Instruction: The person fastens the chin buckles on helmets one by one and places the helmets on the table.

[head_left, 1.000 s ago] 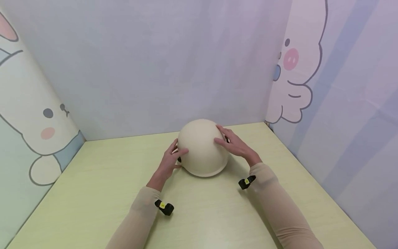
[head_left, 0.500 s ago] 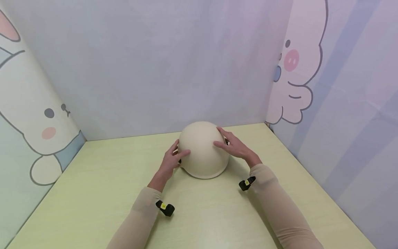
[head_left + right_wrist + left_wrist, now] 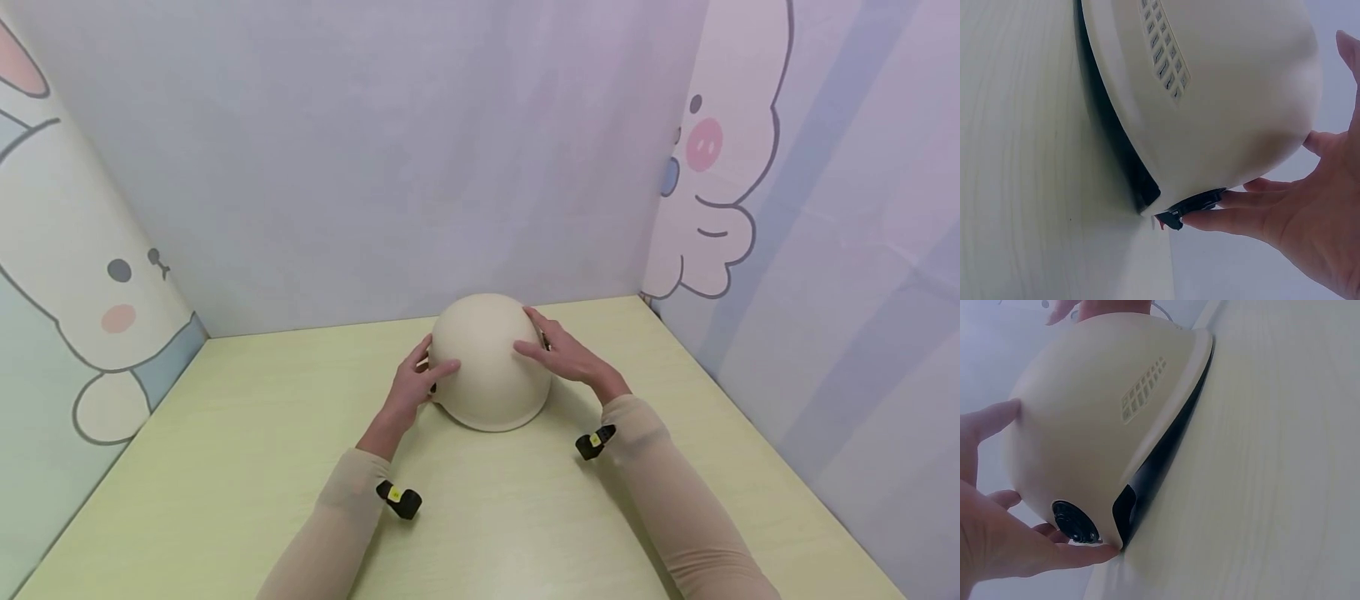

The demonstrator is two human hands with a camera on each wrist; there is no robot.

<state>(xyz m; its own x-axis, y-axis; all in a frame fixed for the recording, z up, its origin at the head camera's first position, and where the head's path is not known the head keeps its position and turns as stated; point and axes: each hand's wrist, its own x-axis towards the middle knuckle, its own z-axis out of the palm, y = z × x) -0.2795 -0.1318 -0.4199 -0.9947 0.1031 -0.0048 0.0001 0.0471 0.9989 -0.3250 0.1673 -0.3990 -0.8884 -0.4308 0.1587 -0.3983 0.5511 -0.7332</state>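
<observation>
A cream safety helmet (image 3: pixel 491 387) sits dome up on the table near the back wall. My left hand (image 3: pixel 408 387) rests on its left side, with the thumb on the shell. In the left wrist view those fingers (image 3: pixel 1085 553) lie straight and spread around a round black fitting (image 3: pixel 1075 520). My right hand (image 3: pixel 570 354) touches the opposite side with extended fingers, by a dark side fitting (image 3: pixel 1197 203) in the right wrist view. Grid-like vents (image 3: pixel 1143 390) mark the shell. Most of the inside is hidden; a dark strip shows under the brim.
The pale wood-look table (image 3: pixel 285 450) is bounded by a grey-lilac back wall (image 3: pixel 375 167) and side walls with cartoon animals. Each sleeve carries a small black wrist camera, one on the left (image 3: pixel 399 500) and one on the right (image 3: pixel 596 442).
The helmet and both hands have shifted very slightly toward me and right since the first frame. Over the last half second almost nothing has moved; both hands stay on the helmet.
</observation>
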